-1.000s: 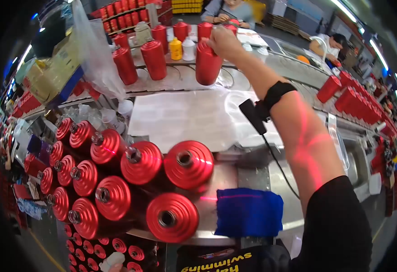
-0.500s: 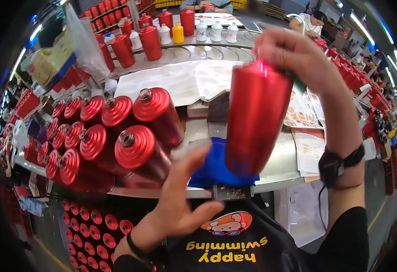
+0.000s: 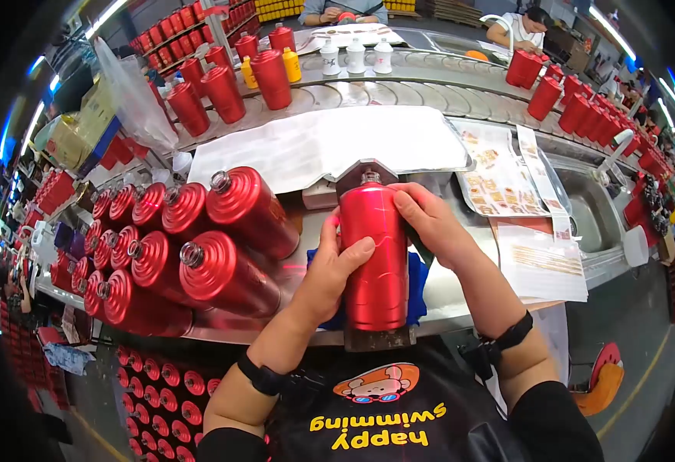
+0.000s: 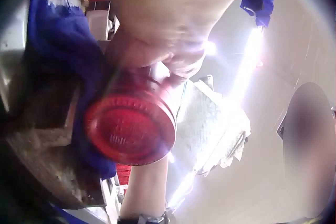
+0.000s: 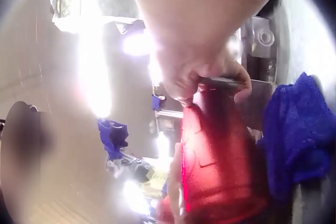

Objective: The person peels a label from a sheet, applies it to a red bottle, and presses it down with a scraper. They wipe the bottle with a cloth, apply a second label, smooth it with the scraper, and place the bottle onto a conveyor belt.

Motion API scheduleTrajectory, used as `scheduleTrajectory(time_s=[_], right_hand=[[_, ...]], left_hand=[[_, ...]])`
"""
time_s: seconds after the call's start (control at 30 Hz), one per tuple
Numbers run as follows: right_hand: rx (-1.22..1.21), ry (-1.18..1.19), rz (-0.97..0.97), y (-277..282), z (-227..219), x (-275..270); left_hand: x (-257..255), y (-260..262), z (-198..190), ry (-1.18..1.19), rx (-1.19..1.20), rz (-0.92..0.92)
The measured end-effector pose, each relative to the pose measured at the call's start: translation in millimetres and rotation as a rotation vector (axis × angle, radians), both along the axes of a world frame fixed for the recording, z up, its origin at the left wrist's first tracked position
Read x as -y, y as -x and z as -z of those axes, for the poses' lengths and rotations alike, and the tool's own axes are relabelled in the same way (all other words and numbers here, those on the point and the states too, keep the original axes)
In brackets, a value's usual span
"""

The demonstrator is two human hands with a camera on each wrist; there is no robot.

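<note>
A red metallic bottle (image 3: 373, 254) lies in front of me along a dark metal rest (image 3: 381, 340), its narrow neck pointing away and its base towards my body. My left hand (image 3: 326, 269) grips its left side, thumb over the top. Around the shoulder on the right side curl the fingers of my right hand (image 3: 439, 229). A dark flat piece (image 5: 223, 82) shows under that hand in the right wrist view. Blue cloth (image 3: 417, 286) is draped beneath the bottle. The round base (image 4: 131, 134) faces the left wrist camera.
Several red bottles (image 3: 229, 269) stand grouped at left. White sheets (image 3: 399, 138) lie behind the metal rest. Printed decal sheets (image 3: 499, 173) and a sink (image 3: 587, 208) are at right. Beyond runs a conveyor (image 3: 329, 98) carrying red, yellow and white bottles; people sit past it.
My right hand brought a red bottle from the conveyor back over the blue cloth. The bottle went from upright to lying on the rest, and my left hand came in to grip it.
</note>
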State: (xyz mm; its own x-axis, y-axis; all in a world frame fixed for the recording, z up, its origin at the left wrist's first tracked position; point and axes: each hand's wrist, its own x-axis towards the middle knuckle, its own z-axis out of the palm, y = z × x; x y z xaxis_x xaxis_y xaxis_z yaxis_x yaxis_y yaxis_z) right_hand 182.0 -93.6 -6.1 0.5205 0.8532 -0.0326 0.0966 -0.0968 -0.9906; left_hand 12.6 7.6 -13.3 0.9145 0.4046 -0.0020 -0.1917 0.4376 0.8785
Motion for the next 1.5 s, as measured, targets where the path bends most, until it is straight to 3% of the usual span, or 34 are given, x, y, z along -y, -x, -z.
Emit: scheduleTrajectory(time_s=[0.13,0.23,0.3,0.37,0.43,0.47,0.53,0.7,0.8,0.93,1.07,1.2,1.33,1.47,1.5], right_hand=[[-0.015,-0.031,0.021,-2,2,-8],[0.148,0.006,0.068,-7,-4,-16],[0.061,-0.069,0.057,-13,10,-16],[0.080,-0.111,-0.028,-14,6,-11],[0.089,-0.121,-0.082,-23,11,-6],[0.160,-0.081,-0.099,-25,8,-8],[0.424,-0.080,-0.158,-37,10,-8],[0.598,0.086,-0.256,-54,1,-7],[0.532,0.282,-0.201,-39,-15,-3],[0.595,0.238,-0.139,-27,-20,0],[0.612,0.346,-0.063,-34,-15,2],[0.454,0.110,-0.175,-65,7,0],[0.486,0.096,-0.175,-56,-3,3],[1.056,0.095,-0.044,-87,1,17],[1.049,0.104,-0.009,-89,-1,19]], left_hand=[[-5,-8,6,0.113,-0.036,-0.014],[-11,-20,17,0.206,0.011,0.003],[-10,-22,22,0.179,0.042,0.021],[-8,-28,31,-0.181,0.037,-0.145],[-3,-47,57,-0.570,-0.054,-0.453],[-9,-50,60,-0.683,-0.136,-0.417],[-12,-51,62,-0.544,-0.092,-0.346],[-10,-42,50,-0.470,-0.149,-0.229],[-6,-45,54,-0.514,-0.108,-0.239],[-4,-42,46,-0.507,-0.120,-0.221],[-4,-46,50,-0.502,-0.090,-0.237],[-5,-46,50,-0.471,-0.093,-0.223],[-4,-53,59,-0.441,0.008,-0.290],[-4,-54,69,-0.624,0.061,-0.437],[-6,-50,65,-0.613,0.041,-0.429]])
